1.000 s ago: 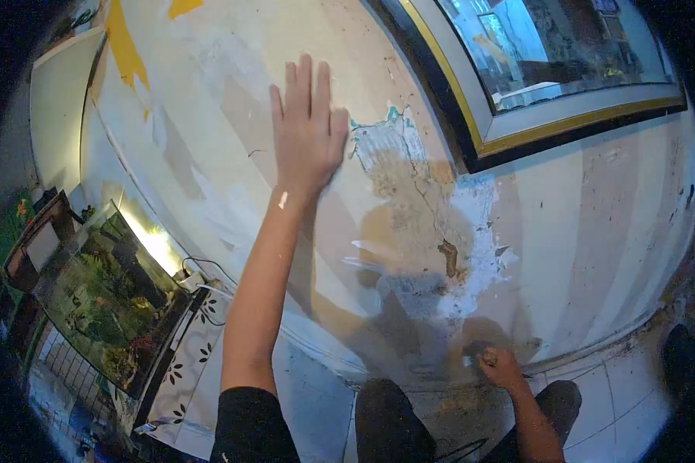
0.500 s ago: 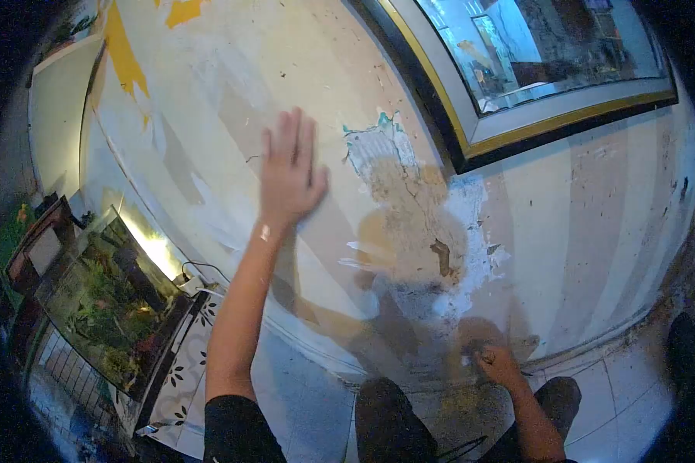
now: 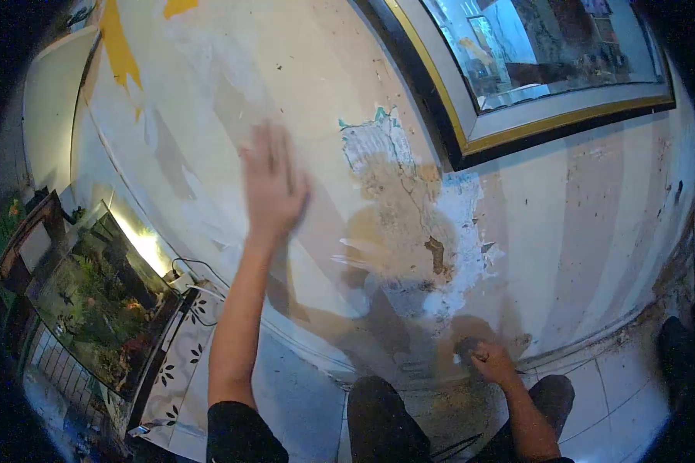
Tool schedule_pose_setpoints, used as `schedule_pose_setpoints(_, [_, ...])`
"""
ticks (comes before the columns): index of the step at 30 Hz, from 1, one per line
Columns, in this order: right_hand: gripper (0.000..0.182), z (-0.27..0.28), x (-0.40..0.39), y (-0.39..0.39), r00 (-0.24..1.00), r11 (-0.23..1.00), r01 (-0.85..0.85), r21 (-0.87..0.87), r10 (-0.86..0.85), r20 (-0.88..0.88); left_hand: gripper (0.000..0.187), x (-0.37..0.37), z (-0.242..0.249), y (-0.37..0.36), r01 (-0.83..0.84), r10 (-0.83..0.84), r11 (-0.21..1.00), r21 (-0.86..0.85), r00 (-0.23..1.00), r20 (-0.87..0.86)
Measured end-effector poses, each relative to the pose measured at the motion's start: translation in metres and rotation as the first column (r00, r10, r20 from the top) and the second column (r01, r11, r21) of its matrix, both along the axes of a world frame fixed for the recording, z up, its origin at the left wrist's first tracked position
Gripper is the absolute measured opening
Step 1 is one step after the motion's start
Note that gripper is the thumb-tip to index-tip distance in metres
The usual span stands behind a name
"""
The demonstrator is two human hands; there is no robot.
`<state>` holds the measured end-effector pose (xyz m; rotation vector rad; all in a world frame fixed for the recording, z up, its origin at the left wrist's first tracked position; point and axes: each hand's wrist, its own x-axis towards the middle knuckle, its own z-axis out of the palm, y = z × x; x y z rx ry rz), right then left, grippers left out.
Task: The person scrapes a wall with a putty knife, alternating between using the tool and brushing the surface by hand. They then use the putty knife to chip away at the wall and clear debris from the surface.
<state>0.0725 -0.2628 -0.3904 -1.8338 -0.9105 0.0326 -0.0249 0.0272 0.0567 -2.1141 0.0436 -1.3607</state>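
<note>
My left hand lies flat on the striped, peeling wall, its fingers stretched out and slightly blurred. Low down, in front of the wall's base, my right hand is closed in a fist. Something small and greyish shows at its fingers, too indistinct to name. Between and above the hands is a damaged patch, with bare plaster, brown stains and a ragged greenish upper edge. A dark brown hole or flake marks its lower part.
A framed mirror or glass picture hangs at the upper right. On the left a lit aquarium stands beside a tiled ledge, with a cable and plug near its corner. My knees are close to the wall above the tiled floor.
My left hand has slid a little down and to the left along the wall. My right hand stays low and closed, with only a slight shift. The view has moved slightly.
</note>
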Motion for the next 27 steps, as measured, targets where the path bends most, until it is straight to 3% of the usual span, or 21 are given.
schedule_pose_setpoints(1, [0.028, -0.012, 0.003, 0.004, 0.993, 0.998, 0.015, 0.055, -0.022, 0.116, 0.066, 0.003, -0.022, -0.007, -0.032, 0.047, 0.994, 0.105, 0.989, -0.14])
schedule_pose_setpoints(2, [0.028, -0.017, 0.005, 0.005, 0.993, 0.998, 0.011, 0.057, -0.018, 0.117, 0.066, 0.005, -0.041, -0.016, 0.07, 0.032, 0.975, 0.212, 0.896, -0.443])
schedule_pose_setpoints(3, [0.031, -0.022, 0.006, 0.006, 0.994, 0.998, 0.008, -0.07, 0.0, 0.111, 0.065, 0.007, -0.058, -0.023, 0.199, 0.056, 0.94, 0.276, 0.71, -0.702])
schedule_pose_setpoints(4, [0.04, -0.018, 0.003, 0.007, 0.995, 0.98, 0.004, -0.199, 0.017, 0.103, 0.065, 0.009, -0.075, -0.031, 0.315, 0.032, 0.91, 0.269, 0.594, -0.804])
schedule_pose_setpoints(5, [0.04, -0.015, 0.0, 0.006, 0.995, 0.979, 0.0, -0.202, 0.021, 0.102, 0.064, 0.009, -0.085, -0.035, 0.428, 0.018, 0.871, 0.241, 0.463, -0.886])
schedule_pose_setpoints(6, [0.032, -0.011, -0.003, 0.005, 1.0, 0.994, -0.009, -0.109, 0.011, 0.016, 0.064, 0.01, -0.08, -0.031, 0.428, 0.016, 0.872, 0.239, 0.464, -0.886])
schedule_pose_setpoints(8, [0.031, 0.002, -0.005, 0.002, 0.998, 1.0, 0.0, -0.02, -0.001, -0.068, 0.066, 0.011, -0.039, -0.029, 0.216, 0.023, 0.933, 0.288, 0.762, -0.647])
schedule_pose_setpoints(9, [0.031, 0.007, -0.004, 0.0, 1.0, 0.999, 0.009, -0.031, -0.01, -0.029, 0.063, 0.012, -0.015, -0.019, 0.023, 0.117, 0.925, 0.379, 0.933, -0.341])
schedule_pose_setpoints(10, [0.031, 0.012, -0.004, -0.003, 1.0, 0.999, 0.015, -0.044, -0.015, 0.008, 0.061, 0.009, 0.011, -0.01, -0.097, 0.124, 0.956, 0.277, 0.989, -0.084])
schedule_pose_setpoints(12, [0.032, 0.025, -0.007, -0.007, 0.997, 0.998, 0.001, -0.064, -0.006, -0.079, 0.059, 0.002, 0.044, 0.018, -0.162, 0.115, 0.961, 0.222, 0.97, 0.213])
schedule_pose_setpoints(13, [0.033, 0.029, -0.006, -0.008, 0.987, 0.997, -0.016, -0.073, 0.003, -0.163, 0.059, 0.003, 0.041, 0.013, -0.159, 0.111, 0.962, 0.22, 0.97, 0.216])
schedule_pose_setpoints(15, [0.033, 0.027, -0.004, -0.007, 0.993, 0.999, -0.004, -0.048, -0.001, -0.121, 0.058, 0.004, 0.028, 0.002, 0.021, -0.017, 0.988, 0.151, 0.999, -0.029])
schedule_pose_setpoints(16, [0.034, 0.022, -0.007, -0.004, 0.996, 1.0, 0.0, -0.021, -0.001, -0.085, 0.058, 0.004, 0.019, -0.004, 0.02, -0.015, 0.988, 0.153, 0.999, -0.031])
schedule_pose_setpoints(17, [0.034, 0.002, -0.006, 0.003, 0.996, 1.0, -0.004, -0.019, 0.002, -0.088, 0.058, 0.002, 0.007, -0.009, 0.022, 0.015, 0.97, 0.24, 0.988, -0.152])
schedule_pose_setpoints(19, [0.036, -0.045, 0.001, 0.019, 0.984, 0.975, 0.108, 0.192, -0.133, 0.122, 0.059, 0.002, -0.008, -0.015, 0.06, 0.103, 0.914, 0.401, 0.922, -0.373])
schedule_pose_setpoints(20, [0.036, -0.024, -0.005, 0.012, 0.984, 0.976, 0.108, 0.19, -0.132, 0.116, 0.059, 0.001, 0.001, -0.006, 0.062, 0.103, 0.915, 0.399, 0.92, -0.378])
schedule_pose_setpoints(21, [0.034, 0.023, -0.015, -0.001, 0.998, 0.997, 0.056, 0.044, -0.055, -0.028, 0.059, 0.001, 0.02, 0.01, -0.099, 0.111, 0.974, 0.203, 0.992, -0.052])
schedule_pose_setpoints(22, [0.032, 0.049, -0.02, -0.009, 0.984, 0.996, -0.018, -0.092, 0.002, -0.177, 0.059, 0.0, 0.031, 0.013, -0.18, 0.186, 0.983, -0.045, 0.943, 0.275])
schedule_pose_setpoints(23, [0.032, 0.038, -0.015, -0.007, 0.985, 0.995, -0.017, -0.096, 0.0, -0.175, 0.059, 0.0, 0.031, 0.013, -0.179, 0.186, 0.983, -0.048, 0.943, 0.275])
schedule_pose_setpoints(25, [0.034, 0.003, 0.006, -0.001, 0.996, 0.952, -0.067, -0.3, 0.047, -0.073, 0.06, 0.005, 0.026, 0.005, -0.075, 0.07, 0.997, 0.021, 0.979, 0.19])
schedule_pose_setpoints(27, [0.036, -0.002, 0.003, -0.001, 1.0, 0.975, 0.0, -0.224, -0.004, -0.017, 0.063, 0.007, -0.017, -0.015, 0.009, 0.017, 0.99, 0.14, 0.984, -0.179])
